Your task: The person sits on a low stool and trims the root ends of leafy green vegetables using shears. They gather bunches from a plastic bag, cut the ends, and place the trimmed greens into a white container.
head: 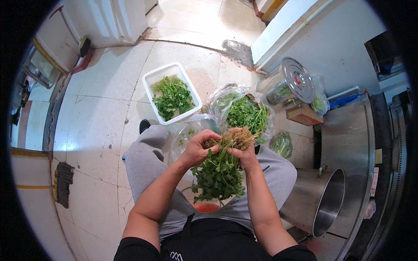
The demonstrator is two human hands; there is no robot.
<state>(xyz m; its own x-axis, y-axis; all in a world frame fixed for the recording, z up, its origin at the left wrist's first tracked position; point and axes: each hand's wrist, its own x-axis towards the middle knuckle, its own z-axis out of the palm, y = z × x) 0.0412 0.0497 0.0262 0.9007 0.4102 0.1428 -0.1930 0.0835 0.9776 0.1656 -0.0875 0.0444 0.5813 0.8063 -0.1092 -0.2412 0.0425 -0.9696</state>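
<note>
A leafy bunch of cilantro (222, 177) hangs between my knees, its tangled brown roots (240, 137) pointing away from me. Around the stems just below the roots, my right hand (245, 155) grips the bunch. My left hand (200, 148) is at the bunch's left side, thumb and forefinger pinched together at the stems; what lies between the fingertips is too small to make out. Just beyond my hands, a clear plastic bag (214, 98) holds more cilantro (248, 114). A white plastic basin (148, 86) farther off contains loose cilantro sprigs (173, 98).
Another clear bag (176, 140) with leaf scraps lies by my left knee. To the right are a wrapped green bundle (281, 145), a large metal pot (307, 199), a lidded steel pot (284, 81) and a cardboard box (303, 115). A mop head (63, 184) rests at left.
</note>
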